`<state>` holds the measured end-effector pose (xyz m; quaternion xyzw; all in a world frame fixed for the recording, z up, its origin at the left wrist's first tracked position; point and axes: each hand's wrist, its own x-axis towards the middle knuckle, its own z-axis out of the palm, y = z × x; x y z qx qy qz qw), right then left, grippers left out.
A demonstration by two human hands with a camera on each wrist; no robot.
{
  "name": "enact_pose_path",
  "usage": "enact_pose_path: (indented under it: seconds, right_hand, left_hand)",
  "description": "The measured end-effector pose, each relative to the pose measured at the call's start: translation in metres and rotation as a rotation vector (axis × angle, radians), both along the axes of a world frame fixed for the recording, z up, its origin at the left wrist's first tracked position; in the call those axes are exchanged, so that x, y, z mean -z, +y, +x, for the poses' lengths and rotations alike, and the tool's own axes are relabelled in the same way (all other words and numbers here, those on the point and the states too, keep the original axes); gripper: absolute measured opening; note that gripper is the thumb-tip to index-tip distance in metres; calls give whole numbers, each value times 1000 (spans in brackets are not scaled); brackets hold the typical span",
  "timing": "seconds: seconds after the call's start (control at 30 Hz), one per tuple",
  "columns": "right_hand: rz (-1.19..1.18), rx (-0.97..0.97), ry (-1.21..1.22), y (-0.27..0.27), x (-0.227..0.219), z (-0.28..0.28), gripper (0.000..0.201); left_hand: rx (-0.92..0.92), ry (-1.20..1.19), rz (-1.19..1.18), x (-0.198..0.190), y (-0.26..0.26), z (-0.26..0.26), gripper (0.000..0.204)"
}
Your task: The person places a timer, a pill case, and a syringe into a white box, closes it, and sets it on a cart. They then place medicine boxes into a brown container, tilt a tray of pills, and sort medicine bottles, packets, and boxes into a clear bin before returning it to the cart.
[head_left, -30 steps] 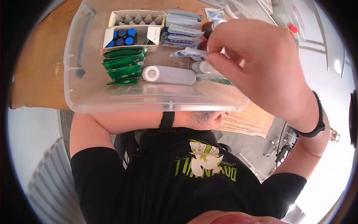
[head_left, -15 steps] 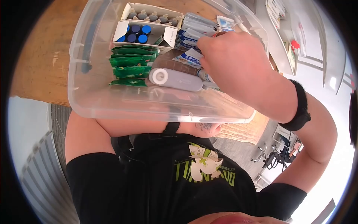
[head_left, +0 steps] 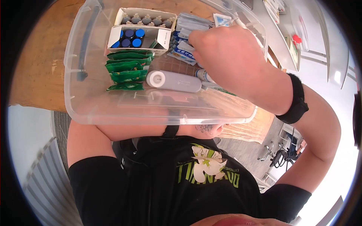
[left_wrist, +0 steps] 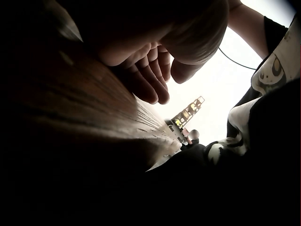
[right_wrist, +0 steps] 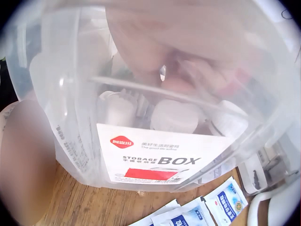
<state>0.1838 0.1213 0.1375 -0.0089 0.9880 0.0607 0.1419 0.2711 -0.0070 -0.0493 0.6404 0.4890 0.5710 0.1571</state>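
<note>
My right hand [head_left: 233,60] reaches into a clear plastic storage box [head_left: 124,115] and pinches a blue-and-white sachet [head_left: 183,54] at its edge. The fingertips are mostly hidden behind the back of the hand. Right behind that sachet stands a row of similar sachets [head_left: 194,20]. In the right wrist view, the fingers [right_wrist: 176,84] show blurred through the box wall, above white bottle caps [right_wrist: 175,116]. My left hand [left_wrist: 155,66] is by the wooden table [left_wrist: 108,108] under the box's near side, its fingers loosely bent and nothing visible in them.
Inside the box are a carton of blue-capped vials [head_left: 129,37], green sachets [head_left: 128,66], a pale bottle with a white cap [head_left: 175,81] and a small white bottle [head_left: 203,74]. Loose sachets [right_wrist: 225,200] lie on the table outside it. White shelving [head_left: 286,41] stands at the right.
My right hand has moved left with the sachet, bringing it against the front of the sachet row. The view shifted a little; the left arm stays beside the box.
</note>
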Motion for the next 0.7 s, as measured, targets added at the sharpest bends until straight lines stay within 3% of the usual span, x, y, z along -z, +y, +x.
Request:
enact_pose_path:
  seconds: [0.3,0.37,0.47,0.7]
  right_hand:
    - [23,-36,91,1,3,2,7]
    - [42,-32,88,3,5,1,7]
    - [56,-13,105,6,7,0,8]
    - [41,95,42,10,7,-3,10]
  left_hand:
    - [109,-47,-114,11,-1,8,18]
    - [95,-45,-78,7,0,6,17]
    - [154,-13,-214,-13,-6,-10,17]
    - [131,-84,-79,-1,-1,-2,19]
